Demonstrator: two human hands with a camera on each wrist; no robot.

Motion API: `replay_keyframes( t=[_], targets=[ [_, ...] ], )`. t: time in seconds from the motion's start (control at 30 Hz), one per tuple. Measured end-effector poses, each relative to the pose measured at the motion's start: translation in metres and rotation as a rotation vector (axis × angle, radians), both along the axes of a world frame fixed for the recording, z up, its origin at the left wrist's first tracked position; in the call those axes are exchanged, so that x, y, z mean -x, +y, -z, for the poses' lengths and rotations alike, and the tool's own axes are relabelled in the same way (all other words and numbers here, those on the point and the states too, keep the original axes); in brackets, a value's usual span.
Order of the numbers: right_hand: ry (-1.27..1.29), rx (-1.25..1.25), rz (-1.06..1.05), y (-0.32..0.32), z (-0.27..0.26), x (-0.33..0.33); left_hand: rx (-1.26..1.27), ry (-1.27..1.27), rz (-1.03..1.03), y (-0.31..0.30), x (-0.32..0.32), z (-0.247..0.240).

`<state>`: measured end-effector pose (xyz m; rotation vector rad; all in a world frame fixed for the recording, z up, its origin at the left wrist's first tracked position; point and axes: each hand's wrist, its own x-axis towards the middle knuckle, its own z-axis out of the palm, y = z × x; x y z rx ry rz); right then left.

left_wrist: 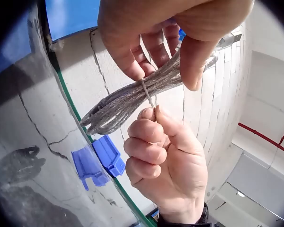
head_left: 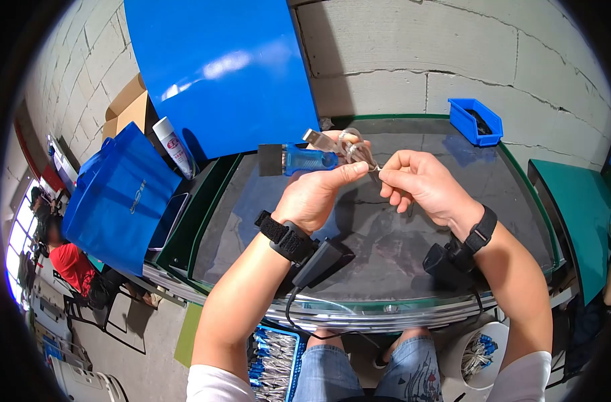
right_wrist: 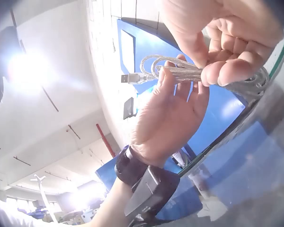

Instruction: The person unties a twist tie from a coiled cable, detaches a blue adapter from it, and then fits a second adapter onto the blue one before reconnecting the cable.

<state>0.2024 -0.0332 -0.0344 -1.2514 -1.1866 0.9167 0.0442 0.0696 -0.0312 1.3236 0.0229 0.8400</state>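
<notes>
A translucent grey cable [left_wrist: 128, 101] is folded into a bundle, with a thin tie round its middle. My left hand [head_left: 317, 194] grips the bundle between thumb and fingers. In the head view the cable's USB plug [head_left: 311, 137] points up and left, and a blue connector [head_left: 308, 159] with a dark end lies against the left hand. My right hand [head_left: 423, 185] pinches the tie between thumb and forefinger, its other fingers curled, as the left wrist view shows. The right wrist view has both hands meeting at the cable [right_wrist: 182, 73].
A blue bin [head_left: 476, 124] stands at the table's back right. On the left are a blue bag [head_left: 121, 201], a spray can [head_left: 174, 147] and a cardboard box. Below the table's front edge, a blue basket [head_left: 297, 365] and a white bucket [head_left: 500, 348] hold cables. A person sits far left.
</notes>
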Motion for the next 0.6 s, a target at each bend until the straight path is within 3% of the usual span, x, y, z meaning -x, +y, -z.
replay_keyframes(
  t=[0.03,0.1,0.13,0.2,0.3,0.43,0.5,0.6],
  targets=[
    [0.0,0.0,0.0,0.0,0.0,-0.001,0.038,0.01,-0.012,0.0,0.001,-0.001],
    [-0.336,-0.108,0.077,-0.002,-0.002,-0.003,0.076,0.021,-0.023,0.0,0.001,-0.003],
    [-0.336,-0.107,0.077,-0.006,-0.005,-0.001,0.1,0.072,-0.04,0.0,0.002,-0.004],
    [-0.818,-0.263,0.255,-0.014,-0.013,0.006,0.125,0.124,-0.061,0.0,0.003,-0.003],
    [-1.027,-0.464,0.388,-0.008,-0.003,0.002,0.011,0.101,-0.01,0.003,0.003,-0.001],
    [-1.027,-0.565,0.43,-0.005,0.0,0.006,0.076,0.196,0.009,0.002,0.008,-0.006],
    [-0.74,-0.379,0.277,-0.006,-0.001,0.004,0.082,0.172,0.009,0.003,0.006,-0.005],
    [-0.533,-0.188,0.241,-0.004,-0.003,-0.005,0.048,0.071,0.033,0.007,0.001,0.002]
  ],
)
